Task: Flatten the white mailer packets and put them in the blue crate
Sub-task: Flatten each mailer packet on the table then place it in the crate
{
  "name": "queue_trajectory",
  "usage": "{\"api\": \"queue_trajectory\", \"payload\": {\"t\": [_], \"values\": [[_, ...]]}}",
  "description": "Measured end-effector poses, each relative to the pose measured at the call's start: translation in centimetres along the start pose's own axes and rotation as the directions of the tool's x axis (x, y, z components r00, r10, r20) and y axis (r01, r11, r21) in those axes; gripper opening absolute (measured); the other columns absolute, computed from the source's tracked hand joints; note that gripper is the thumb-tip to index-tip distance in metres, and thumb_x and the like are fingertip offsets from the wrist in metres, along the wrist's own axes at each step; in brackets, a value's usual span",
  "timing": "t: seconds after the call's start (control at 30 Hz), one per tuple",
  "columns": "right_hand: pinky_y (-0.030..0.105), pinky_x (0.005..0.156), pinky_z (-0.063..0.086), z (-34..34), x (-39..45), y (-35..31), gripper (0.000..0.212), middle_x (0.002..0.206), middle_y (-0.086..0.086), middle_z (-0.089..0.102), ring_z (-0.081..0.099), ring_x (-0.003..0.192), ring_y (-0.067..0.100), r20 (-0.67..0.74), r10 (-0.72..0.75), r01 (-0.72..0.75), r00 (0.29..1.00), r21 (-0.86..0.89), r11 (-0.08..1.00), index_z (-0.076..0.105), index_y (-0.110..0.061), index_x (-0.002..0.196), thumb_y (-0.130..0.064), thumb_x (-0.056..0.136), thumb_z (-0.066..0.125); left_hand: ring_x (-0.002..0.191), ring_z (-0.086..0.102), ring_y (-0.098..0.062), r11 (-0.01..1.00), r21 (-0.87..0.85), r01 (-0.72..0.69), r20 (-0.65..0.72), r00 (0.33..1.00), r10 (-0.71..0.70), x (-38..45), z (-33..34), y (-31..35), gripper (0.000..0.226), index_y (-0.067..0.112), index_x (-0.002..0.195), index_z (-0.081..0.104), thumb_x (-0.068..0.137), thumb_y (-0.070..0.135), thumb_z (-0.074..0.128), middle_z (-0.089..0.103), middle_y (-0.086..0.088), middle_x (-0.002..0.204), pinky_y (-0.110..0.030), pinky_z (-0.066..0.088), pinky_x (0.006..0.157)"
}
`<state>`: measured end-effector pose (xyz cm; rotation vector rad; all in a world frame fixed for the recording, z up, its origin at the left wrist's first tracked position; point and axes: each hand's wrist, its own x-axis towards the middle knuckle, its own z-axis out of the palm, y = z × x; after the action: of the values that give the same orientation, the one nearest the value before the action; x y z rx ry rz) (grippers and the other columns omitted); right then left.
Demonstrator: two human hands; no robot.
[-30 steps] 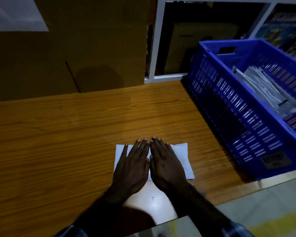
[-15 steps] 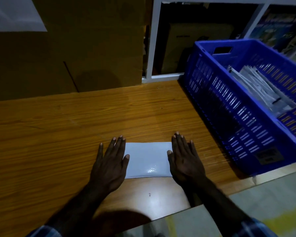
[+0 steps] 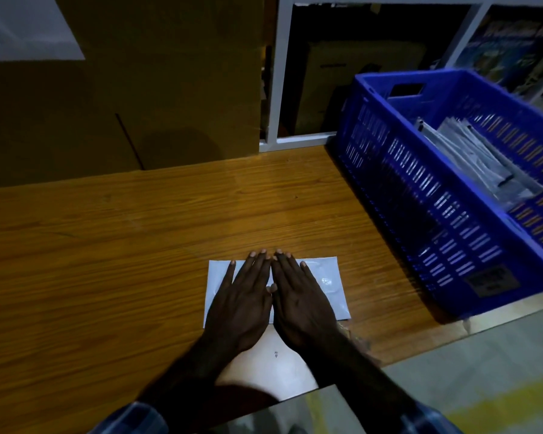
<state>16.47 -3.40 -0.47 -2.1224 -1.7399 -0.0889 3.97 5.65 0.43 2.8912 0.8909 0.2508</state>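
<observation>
Both hands are lying flat, palms down, on a white mailer [image 3: 326, 286] near the front edge of the table [image 3: 107, 261]. The left hand [image 3: 242, 305] is covering the mailer's left half and the right hand [image 3: 301, 303] is covering the middle, the two touching along their inner edges. All fingers are stretched straight and pointing toward 12 o'clock, pressing on the mailer and curling round nothing. The fingertips are reaching just to the mailer's far edge. A bare strip of mailer is showing at 9 o'clock from the left hand, and a wider strip at 3 o'clock from the right hand, where a small glossy patch is catching light.

The blue crate [image 3: 420, 198] is standing at about 2 o'clock from the hands, well apart from the mailer, its near corner sitting close to the table's front edge. Inside it, toward its right side, flattened packets [image 3: 470, 164] are lying in a slanted pile; the light is dim, so how many there are cannot be told.

At 11 o'clock a large cardboard box [image 3: 170, 89] is standing at the back of the table. At 12 o'clock a white frame [image 3: 276, 89] is bordering a dark shelf opening. Plaid sleeves [image 3: 132, 418] are showing at the bottom of the view.
</observation>
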Motion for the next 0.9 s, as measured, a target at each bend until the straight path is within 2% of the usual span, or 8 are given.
{"api": "queue_trajectory", "payload": {"t": [0.17, 0.27, 0.37, 0.47, 0.53, 0.63, 0.73, 0.9], "values": [[0.043, 0.123, 0.016, -1.1, -0.4, 1.1, 0.054, 0.162, 0.011, 0.022, 0.015, 0.151, 0.019, 0.050, 0.082, -0.078, 0.995, -0.075, 0.994, 0.027, -0.004, 0.154, -0.030, 0.107, 0.027, 0.149, 0.012, -0.013, 0.998, -0.003, 0.062, 0.006, 0.998, -0.062, -0.7, -0.2, -1.4, 0.061, 0.015, 0.155, 0.018, 0.102, 0.044, 0.015, 0.014, 0.001, 0.161, -0.043, 0.013, 0.118], [0.042, 0.122, 0.011, -2.5, -1.7, 4.3, 0.057, 0.162, 0.007, 0.022, 0.022, 0.150, 0.021, 0.054, 0.208, -0.196, 0.977, -0.173, 0.965, 0.027, -0.007, 0.154, -0.035, 0.105, 0.022, 0.148, 0.016, -0.011, 0.992, 0.009, 0.129, 0.011, 0.992, -0.129, -1.9, -0.6, -3.7, 0.061, 0.015, 0.155, 0.022, 0.101, 0.044, 0.017, 0.019, 0.002, 0.161, -0.042, 0.011, 0.118], [0.040, 0.123, 0.004, -3.2, -2.6, 6.4, 0.059, 0.163, 0.010, 0.018, 0.020, 0.150, 0.024, 0.053, 0.250, -0.231, 0.967, -0.233, 0.944, 0.023, -0.005, 0.155, -0.035, 0.104, 0.022, 0.148, 0.014, -0.014, 0.987, 0.024, 0.158, 0.017, 0.987, -0.158, -2.4, -1.2, -5.0, 0.064, 0.012, 0.154, 0.023, 0.099, 0.043, 0.015, 0.020, -0.001, 0.161, -0.041, 0.006, 0.118], [0.040, 0.122, 0.003, -3.3, -1.9, 4.9, 0.059, 0.161, 0.015, 0.021, 0.020, 0.150, 0.027, 0.034, 0.247, -0.235, 0.968, -0.203, 0.950, 0.027, -0.001, 0.153, -0.033, 0.104, 0.022, 0.149, 0.009, -0.016, 0.988, -0.015, 0.154, -0.006, 0.988, -0.154, -1.6, -2.0, -3.5, 0.065, 0.010, 0.154, 0.022, 0.099, 0.042, 0.012, 0.017, -0.003, 0.161, -0.043, 0.003, 0.119], [0.043, 0.121, 0.006, -3.2, -0.9, 2.8, 0.058, 0.160, 0.017, 0.024, 0.023, 0.149, 0.029, 0.032, 0.188, -0.181, 0.982, -0.164, 0.970, 0.033, 0.001, 0.150, -0.031, 0.103, 0.023, 0.149, 0.016, -0.018, 0.995, -0.034, 0.091, -0.026, 0.995, -0.092, -0.8, -2.4, -1.5, 0.062, 0.008, 0.152, 0.028, 0.100, 0.038, 0.014, 0.023, -0.005, 0.160, -0.046, 0.009, 0.117], [0.045, 0.119, 0.013, -2.2, -0.2, 0.4, 0.056, 0.159, 0.018, 0.026, 0.024, 0.148, 0.031, 0.045, 0.105, -0.101, 0.993, -0.091, 0.991, 0.034, 0.003, 0.149, -0.029, 0.104, 0.024, 0.147, 0.023, -0.021, 1.000, -0.012, 0.024, 0.021, 0.999, -0.024, -0.3, -1.9, 0.2, 0.064, 0.005, 0.150, 0.032, 0.102, 0.037, 0.005, 0.029, -0.009, 0.157, -0.047, 0.017, 0.113], [0.042, 0.120, 0.014, -1.0, -0.1, 0.0, 0.055, 0.161, 0.015, 0.021, 0.021, 0.150, 0.027, 0.058, 0.087, -0.084, 0.994, -0.067, 0.994, 0.029, 0.001, 0.152, -0.027, 0.105, 0.029, 0.146, 0.026, -0.022, 1.000, -0.013, 0.028, 0.075, 0.997, -0.027, -0.3, -1.0, 0.2, 0.065, 0.005, 0.150, 0.032, 0.102, 0.037, 0.000, 0.032, -0.010, 0.156, -0.046, 0.018, 0.112], [0.044, 0.120, 0.024, -0.6, -0.2, 0.2, 0.054, 0.161, 0.016, 0.021, 0.017, 0.151, 0.027, 0.053, 0.072, -0.069, 0.996, -0.055, 0.996, 0.028, 0.001, 0.152, -0.026, 0.106, 0.029, 0.146, 0.026, -0.021, 0.999, -0.024, 0.041, 0.065, 0.997, -0.039, -0.2, -1.0, 0.4, 0.064, 0.006, 0.150, 0.032, 0.103, 0.037, 0.001, 0.029, -0.010, 0.157, -0.048, 0.022, 0.111]]}}
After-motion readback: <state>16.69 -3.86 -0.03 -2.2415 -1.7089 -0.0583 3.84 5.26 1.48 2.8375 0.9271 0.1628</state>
